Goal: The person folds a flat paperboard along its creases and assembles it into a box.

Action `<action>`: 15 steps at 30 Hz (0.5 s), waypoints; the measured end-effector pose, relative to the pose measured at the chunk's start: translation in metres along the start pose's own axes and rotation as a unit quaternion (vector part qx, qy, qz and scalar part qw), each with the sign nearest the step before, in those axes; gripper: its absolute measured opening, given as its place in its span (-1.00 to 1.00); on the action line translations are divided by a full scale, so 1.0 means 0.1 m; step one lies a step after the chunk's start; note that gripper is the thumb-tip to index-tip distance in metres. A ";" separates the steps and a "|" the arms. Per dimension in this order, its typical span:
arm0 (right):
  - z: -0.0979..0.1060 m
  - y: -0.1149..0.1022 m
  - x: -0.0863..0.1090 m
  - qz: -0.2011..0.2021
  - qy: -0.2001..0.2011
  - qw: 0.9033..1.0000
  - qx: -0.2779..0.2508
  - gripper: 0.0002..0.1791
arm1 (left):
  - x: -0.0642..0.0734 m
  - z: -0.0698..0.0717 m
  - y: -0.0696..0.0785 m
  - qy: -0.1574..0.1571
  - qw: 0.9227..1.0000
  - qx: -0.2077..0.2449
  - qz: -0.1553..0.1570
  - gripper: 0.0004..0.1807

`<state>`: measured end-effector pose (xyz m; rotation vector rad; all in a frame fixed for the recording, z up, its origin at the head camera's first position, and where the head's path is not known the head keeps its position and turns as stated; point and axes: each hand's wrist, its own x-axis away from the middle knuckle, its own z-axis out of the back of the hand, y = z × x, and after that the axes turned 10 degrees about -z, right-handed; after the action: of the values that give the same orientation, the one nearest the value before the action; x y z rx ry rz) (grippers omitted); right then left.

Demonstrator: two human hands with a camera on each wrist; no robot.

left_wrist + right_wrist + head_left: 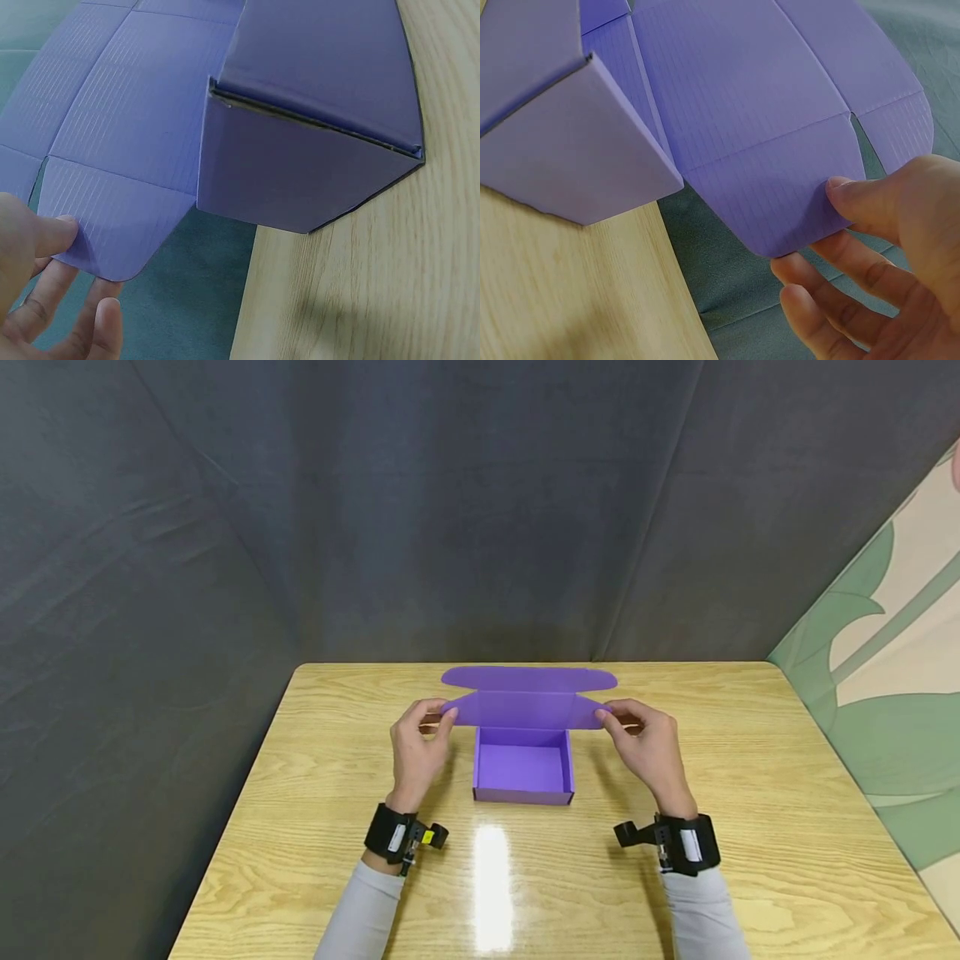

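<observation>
A purple cardboard box (523,767) stands on the wooden table with its lid (525,710) raised at the back. Nothing lies inside the tray part. My left hand (420,747) pinches the lid's left side flap (112,217) between thumb and fingers. On the other side, my right hand (648,747) pinches the right side flap (780,187) the same way, thumb on the inner face. Beyond the lid panel, a long front flap (528,678) with rounded ends extends toward the back. Both side flaps spread outward from the lid.
The wooden table (337,777) surrounds the box. A dark grey curtain (480,510) hangs behind the table's far edge. To the right is a fabric with a green leaf pattern (892,735). Each wrist wears a black strap with a small camera (437,836).
</observation>
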<state>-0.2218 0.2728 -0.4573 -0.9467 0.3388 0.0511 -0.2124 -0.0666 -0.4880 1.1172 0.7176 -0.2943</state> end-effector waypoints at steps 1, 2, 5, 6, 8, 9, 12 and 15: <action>0.00 0.00 0.00 0.000 0.000 1.000 0.000 -0.84 | 0.00 0.00 0.00 0.001 1.000 -0.002 0.000 -0.86; 0.00 -0.01 0.00 0.000 0.000 1.000 0.000 -0.84 | 0.00 0.00 0.00 0.002 1.000 -0.004 0.000 -0.87; 0.00 -0.02 0.00 -0.002 0.003 1.000 0.006 -0.85 | 0.00 0.00 0.00 0.003 1.000 -0.009 -0.001 -0.87; -0.01 -0.02 0.00 -0.003 0.006 1.000 0.008 -0.85 | 0.00 0.00 0.00 0.003 1.000 -0.012 -0.002 -0.87; -0.01 -0.03 0.00 -0.007 0.011 1.000 0.011 -0.85 | 0.00 0.00 0.01 0.004 1.000 -0.017 -0.007 -0.86; -0.02 -0.03 0.01 -0.008 0.013 1.000 0.013 -0.85 | 0.00 0.00 0.01 0.004 1.000 -0.020 -0.011 -0.86; -0.02 -0.04 0.01 -0.009 0.015 1.000 0.013 -0.86 | 0.00 0.00 0.02 0.007 0.999 -0.025 -0.019 -0.87; -0.01 -0.05 0.02 -0.005 0.011 1.000 0.012 -0.86 | -0.01 0.01 0.03 0.004 1.000 -0.022 -0.020 -0.86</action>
<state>-0.2193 0.2685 -0.4547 -0.9252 0.3548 0.0280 -0.2106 -0.0659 -0.4850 1.0640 0.7507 -0.3070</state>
